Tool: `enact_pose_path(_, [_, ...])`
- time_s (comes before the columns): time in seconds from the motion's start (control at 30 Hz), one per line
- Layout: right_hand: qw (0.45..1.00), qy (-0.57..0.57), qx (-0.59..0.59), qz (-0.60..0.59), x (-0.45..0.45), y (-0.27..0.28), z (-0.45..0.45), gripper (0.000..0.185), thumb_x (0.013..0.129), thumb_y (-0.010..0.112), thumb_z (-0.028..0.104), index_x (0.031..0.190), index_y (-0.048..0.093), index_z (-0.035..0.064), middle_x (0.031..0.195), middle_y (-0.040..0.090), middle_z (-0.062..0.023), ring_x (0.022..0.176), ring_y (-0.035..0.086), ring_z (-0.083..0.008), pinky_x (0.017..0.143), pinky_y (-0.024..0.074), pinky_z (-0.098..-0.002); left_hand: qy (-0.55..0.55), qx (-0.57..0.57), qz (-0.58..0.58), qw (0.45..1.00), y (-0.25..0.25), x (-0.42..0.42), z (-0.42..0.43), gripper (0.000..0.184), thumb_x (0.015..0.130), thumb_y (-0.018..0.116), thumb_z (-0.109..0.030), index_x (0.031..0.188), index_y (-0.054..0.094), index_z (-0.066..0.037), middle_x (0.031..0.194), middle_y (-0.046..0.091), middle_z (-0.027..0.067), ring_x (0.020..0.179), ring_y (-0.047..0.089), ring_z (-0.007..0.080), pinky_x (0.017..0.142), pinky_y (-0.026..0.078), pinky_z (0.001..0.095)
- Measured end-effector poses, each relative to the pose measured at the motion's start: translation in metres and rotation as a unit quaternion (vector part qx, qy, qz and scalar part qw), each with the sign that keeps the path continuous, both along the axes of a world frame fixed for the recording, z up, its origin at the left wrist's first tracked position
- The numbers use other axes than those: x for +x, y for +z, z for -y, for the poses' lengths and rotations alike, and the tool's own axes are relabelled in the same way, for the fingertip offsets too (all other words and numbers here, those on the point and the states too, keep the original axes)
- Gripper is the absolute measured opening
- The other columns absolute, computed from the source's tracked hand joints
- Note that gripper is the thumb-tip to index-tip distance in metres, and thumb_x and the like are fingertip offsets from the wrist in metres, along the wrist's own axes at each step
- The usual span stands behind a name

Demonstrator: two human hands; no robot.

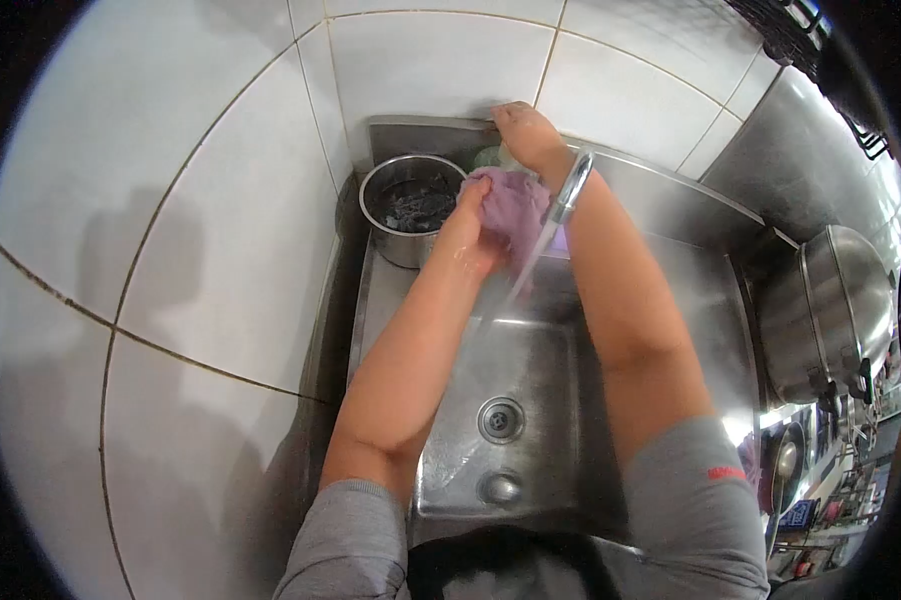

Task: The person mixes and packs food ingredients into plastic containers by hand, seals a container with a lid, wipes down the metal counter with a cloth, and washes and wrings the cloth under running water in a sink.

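My left hand grips a wet, crumpled purple cloth above the back of the steel sink. Water from the tap runs down just right of the cloth. My right hand reaches past the tap to the back ledge, with its fingers curled. Below it stands a pale object, mostly hidden by the hand and cloth, and a greenish item shows beside it. What the right fingers hold cannot be made out. A steel pot with dark, wet contents stands left of the cloth.
A tiled wall rises along the left and back. Two drain fittings, a round drain and a domed one, lie in the basin. Large steel pots stand at the right, with a ladle below them. A black rack hangs upper right.
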State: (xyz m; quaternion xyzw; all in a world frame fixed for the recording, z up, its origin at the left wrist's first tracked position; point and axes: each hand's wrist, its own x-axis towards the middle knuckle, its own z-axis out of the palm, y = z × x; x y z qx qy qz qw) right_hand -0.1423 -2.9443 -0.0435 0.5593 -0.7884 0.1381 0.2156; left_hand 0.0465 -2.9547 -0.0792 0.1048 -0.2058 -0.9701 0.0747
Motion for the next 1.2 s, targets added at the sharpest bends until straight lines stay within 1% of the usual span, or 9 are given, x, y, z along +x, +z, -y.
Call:
enact_pose_path(0.17, [0.987,-0.116,0.038,0.107,0.057,0.022,-0.019,0.036,0.092,0.031,0.029,0.107,0.058,0.01,0.12,0.052,-0.0118,0.108,0.052,-0.0319,0.097,0.0387,-0.0469,0.028,0.066,0.018,0.997,-0.014,-0.031,0.0,0.029,0.09,0.045,-0.035,0.106,0.054,-0.012,0.108,0.06,0.0097,0.1,0.057,0.0294,0.09,0.042,0.053])
enact_pose_path(0.3, [0.991,-0.044,0.128,-0.009,0.017,0.012,-0.005,0.036,0.092,0.03,0.028,0.107,0.058,0.011,0.118,0.054,-0.0095,0.109,0.051,-0.0291,0.096,0.0387,-0.0477,0.065,0.089,0.048,0.993,0.006,-0.022,-0.01,0.024,0.09,0.047,-0.026,0.107,0.053,-0.01,0.109,0.059,0.0113,0.102,0.056,0.0289,0.091,0.043,0.0527])
enact_pose_path(0.5, [0.989,-0.081,-0.055,0.112,0.043,0.003,-0.02,0.035,0.091,0.032,0.028,0.106,0.058,0.0093,0.111,0.057,-0.0099,0.11,0.051,-0.0292,0.092,0.041,-0.0477,0.07,0.044,0.038,0.996,-0.006,-0.011,-0.012,0.025,0.093,0.044,-0.021,0.11,0.05,-0.005,0.11,0.058,0.0113,0.101,0.056,0.0275,0.092,0.044,0.0493])
enact_pose_path(0.57, [0.996,-0.05,-0.027,0.063,0.045,0.006,-0.022,0.034,0.092,0.032,0.029,0.106,0.058,0.0117,0.112,0.055,-0.0115,0.111,0.051,-0.0296,0.092,0.0401,-0.0511,0.04,0.061,0.029,0.997,-0.007,-0.014,-0.009,0.026,0.093,0.043,-0.022,0.112,0.05,-0.005,0.111,0.058,0.0113,0.102,0.056,0.0282,0.092,0.043,0.0485])
enact_pose_path(0.67, [0.982,-0.137,0.067,0.112,0.052,0.024,-0.018,0.034,0.092,0.032,0.029,0.107,0.057,0.0123,0.117,0.053,-0.0103,0.111,0.052,-0.0317,0.092,0.0361,-0.0598,0.069,0.044,0.031,0.996,0.003,-0.014,-0.01,0.026,0.093,0.042,-0.023,0.112,0.051,-0.005,0.112,0.058,0.0111,0.104,0.056,0.0278,0.092,0.044,0.0483])
enact_pose_path(0.8, [0.979,-0.15,0.0,0.135,0.053,0.016,-0.022,0.036,0.092,0.031,0.03,0.109,0.057,0.0119,0.119,0.052,-0.0097,0.111,0.052,-0.0316,0.094,0.0336,-0.0594,0.056,0.049,0.05,0.996,0.004,-0.015,-0.008,0.026,0.093,0.044,-0.024,0.109,0.053,-0.006,0.11,0.059,0.0101,0.102,0.056,0.0271,0.09,0.044,0.0496])
enact_pose_path(0.97, [0.964,-0.182,0.122,0.148,0.058,0.034,-0.016,0.04,0.092,0.028,0.033,0.115,0.055,0.0144,0.129,0.048,-0.0086,0.117,0.049,-0.0309,0.096,0.0313,-0.0589,0.06,0.023,0.058,0.996,0.001,-0.012,-0.009,0.026,0.092,0.044,-0.025,0.107,0.053,-0.007,0.108,0.059,0.0092,0.1,0.057,0.0273,0.089,0.044,0.0516])
enact_pose_path(1.1, [0.981,-0.125,0.03,0.145,0.061,0.022,-0.026,0.04,0.093,0.028,0.032,0.114,0.055,0.0121,0.126,0.049,-0.0109,0.116,0.048,-0.0323,0.096,0.0298,-0.0615,0.06,0.034,0.075,0.995,0.003,-0.005,-0.012,0.023,0.092,0.044,-0.023,0.106,0.054,-0.008,0.107,0.06,0.0087,0.1,0.057,0.0285,0.09,0.043,0.0524])
enact_pose_path(1.2, [0.965,-0.184,0.042,0.18,0.073,0.031,-0.023,0.039,0.092,0.033,0.031,0.12,0.051,0.0107,0.128,0.046,-0.0143,0.121,0.043,-0.0356,0.1,0.0266,-0.0587,0.039,0.062,0.024,0.997,0.003,-0.008,-0.017,0.02,0.093,0.038,-0.017,0.104,0.051,-0.008,0.1,0.06,0.0103,0.091,0.058,0.0266,0.086,0.045,0.0462])
